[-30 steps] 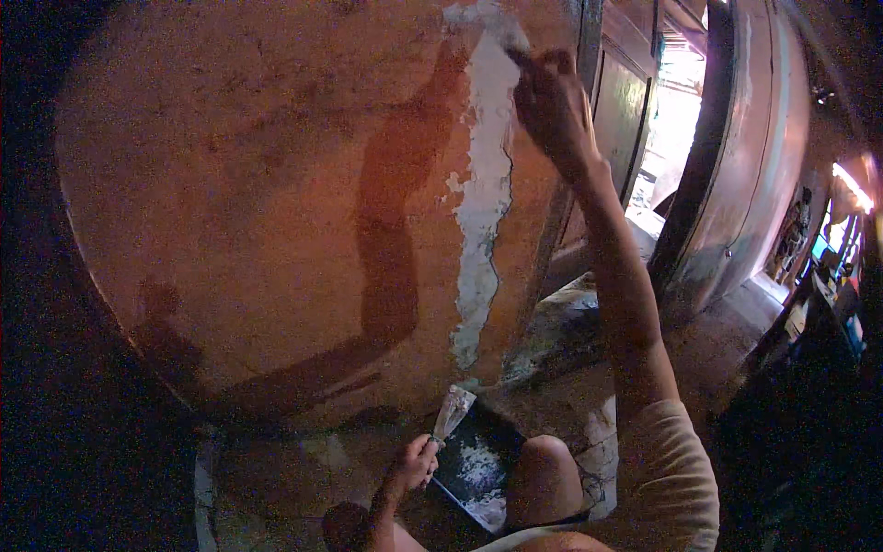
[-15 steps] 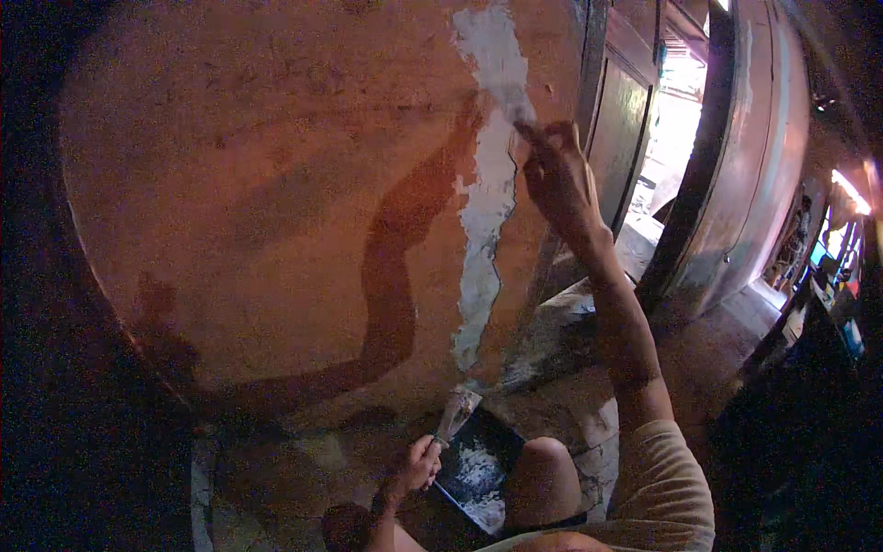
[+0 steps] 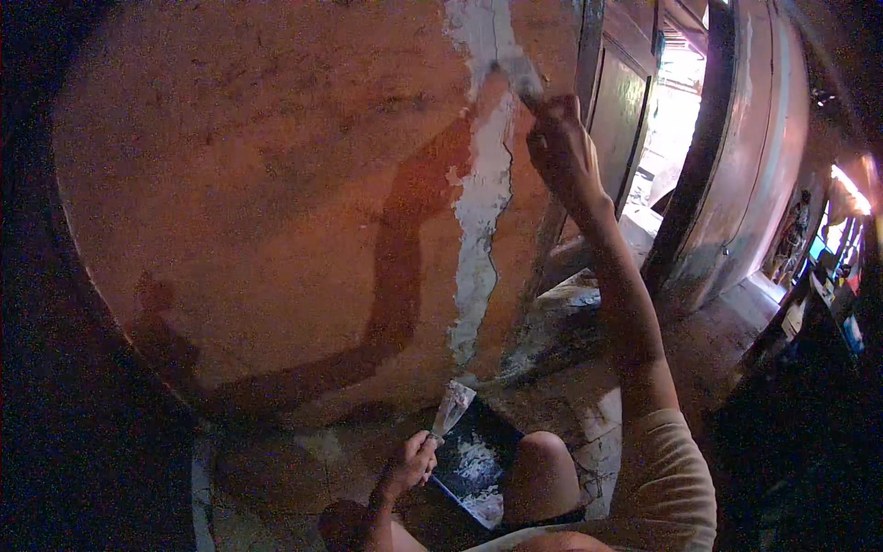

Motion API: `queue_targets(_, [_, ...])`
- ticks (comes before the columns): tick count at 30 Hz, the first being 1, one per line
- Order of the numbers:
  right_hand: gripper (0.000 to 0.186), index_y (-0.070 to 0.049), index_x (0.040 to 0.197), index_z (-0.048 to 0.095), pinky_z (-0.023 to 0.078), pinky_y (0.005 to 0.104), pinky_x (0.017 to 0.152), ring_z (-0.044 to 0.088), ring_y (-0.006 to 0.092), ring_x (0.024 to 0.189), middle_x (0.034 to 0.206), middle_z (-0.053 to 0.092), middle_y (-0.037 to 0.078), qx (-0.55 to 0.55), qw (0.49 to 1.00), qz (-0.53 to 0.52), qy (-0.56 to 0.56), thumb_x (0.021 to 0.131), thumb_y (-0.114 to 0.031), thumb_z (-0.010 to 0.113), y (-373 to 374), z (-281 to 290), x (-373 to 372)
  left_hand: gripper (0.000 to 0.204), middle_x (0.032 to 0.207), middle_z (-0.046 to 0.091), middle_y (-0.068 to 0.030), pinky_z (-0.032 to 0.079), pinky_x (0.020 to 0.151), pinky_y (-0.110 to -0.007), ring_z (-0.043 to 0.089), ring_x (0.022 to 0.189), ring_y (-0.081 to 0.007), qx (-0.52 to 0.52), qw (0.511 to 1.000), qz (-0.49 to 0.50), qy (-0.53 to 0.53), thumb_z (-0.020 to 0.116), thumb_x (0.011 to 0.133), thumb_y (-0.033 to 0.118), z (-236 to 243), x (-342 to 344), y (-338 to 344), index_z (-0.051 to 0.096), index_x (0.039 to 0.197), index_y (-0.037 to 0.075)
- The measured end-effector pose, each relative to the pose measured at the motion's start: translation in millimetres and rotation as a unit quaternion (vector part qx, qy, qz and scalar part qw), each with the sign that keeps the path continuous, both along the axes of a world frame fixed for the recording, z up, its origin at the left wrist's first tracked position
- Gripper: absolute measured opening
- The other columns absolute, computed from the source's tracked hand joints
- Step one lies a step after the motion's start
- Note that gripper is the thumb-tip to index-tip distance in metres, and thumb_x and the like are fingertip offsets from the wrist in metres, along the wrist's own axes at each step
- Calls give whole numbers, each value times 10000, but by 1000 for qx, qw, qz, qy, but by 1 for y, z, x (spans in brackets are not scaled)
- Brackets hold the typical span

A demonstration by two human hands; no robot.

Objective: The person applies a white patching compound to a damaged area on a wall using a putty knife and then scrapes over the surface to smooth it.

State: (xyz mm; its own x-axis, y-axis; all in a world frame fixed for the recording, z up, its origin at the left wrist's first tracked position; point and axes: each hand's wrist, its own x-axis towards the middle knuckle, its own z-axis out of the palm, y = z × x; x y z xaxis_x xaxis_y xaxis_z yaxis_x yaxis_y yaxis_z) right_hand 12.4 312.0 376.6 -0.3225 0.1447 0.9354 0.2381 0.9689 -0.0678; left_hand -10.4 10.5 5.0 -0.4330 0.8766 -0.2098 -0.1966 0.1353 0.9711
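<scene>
An orange-brown wall stands in front of me, with a ragged vertical strip of white filler running down it and a dark crack along part of the strip. My right hand is raised and closed round a putty knife, whose blade lies against the upper part of the strip. Low down, my left hand grips the handle of a second putty knife, blade upward and smeared with white. Beside this hand sits a dark tray holding white paste.
My bent knee is right beside the tray. To the right of the wall are a wooden door, a bright doorway and a dark post. Tiled floor lies below. Shadows of my arm fall across the wall.
My right hand has moved a little up the wall with its putty knife, and its shadow has shifted too. The left hand and its knife have barely moved.
</scene>
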Motion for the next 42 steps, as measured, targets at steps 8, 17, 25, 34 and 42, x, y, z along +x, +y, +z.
queue_targets(8, [328, -49, 1040, 535, 454, 364, 643, 515, 300, 796, 752, 479, 159, 150, 988, 39, 20, 713, -31, 515, -20, 80, 2, 224, 550, 409, 13, 325, 346, -227, 383, 399, -69, -29, 999, -1, -15, 391, 883, 274, 3, 3, 4, 458, 904, 61])
queue_targets(17, [304, -31, 1022, 563, 408, 387, 674, 467, 296, 797, 866, 474, 183, 328, 944, -18, -29, 728, -106, 551, -21, 121, 10, 231, 540, 414, 11, 327, 357, -218, 373, 392, -64, -38, 999, 17, -14, 382, 888, 272, 10, 9, 7, 452, 873, 53])
queue_targets(25, [93, 16, 781, 504, 453, 352, 549, 500, 284, 628, 745, 457, 158, 261, 954, -114, -94, 734, -61, 485, -30, 59, 12, 225, 540, 411, 12, 334, 356, -227, 368, 388, -64, -11, 1000, -14, -18, 384, 885, 284, -5, -1, 3, 446, 867, 69])
queue_targets(34, [284, -29, 997, 577, 407, 378, 657, 457, 299, 782, 856, 465, 174, 264, 963, -42, -10, 724, -103, 551, -40, 122, 7, 233, 539, 395, 14, 322, 343, -229, 364, 388, -66, -12, 1000, -16, -20, 385, 882, 295, -9, -3, 4, 439, 884, 69])
queue_targets(42, [338, -98, 1066, 535, 423, 372, 680, 481, 277, 710, 791, 466, 133, 272, 945, -95, -153, 729, -79, 532, 4, 67, 14, 223, 544, 394, 14, 328, 356, -226, 371, 400, -67, -18, 1000, -17, 11, 377, 885, 283, 3, 0, 3, 437, 881, 68])
